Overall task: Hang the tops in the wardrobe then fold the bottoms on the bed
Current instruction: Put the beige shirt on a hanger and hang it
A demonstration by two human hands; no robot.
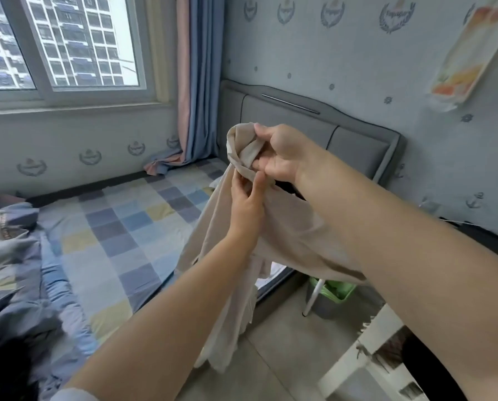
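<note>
A beige garment (288, 227) hangs in the air above the bed's right edge, its lower part trailing down toward the floor. My right hand (282, 151) grips the bunched top of the garment at about headboard height. Just below it, my left hand (246, 204) pinches a fold of the same cloth between thumb and fingers. The bed (120, 227) with its checked blue, grey and yellow sheet lies to the left and below. No wardrobe is in view.
A crumpled blue duvet (13, 256) lies at the bed's left. The grey headboard (343, 131) stands against the wall. A green bin (336, 290) and a white table leg (314, 296) stand on the tiled floor right of the bed. Curtains (195, 82) hang by the window.
</note>
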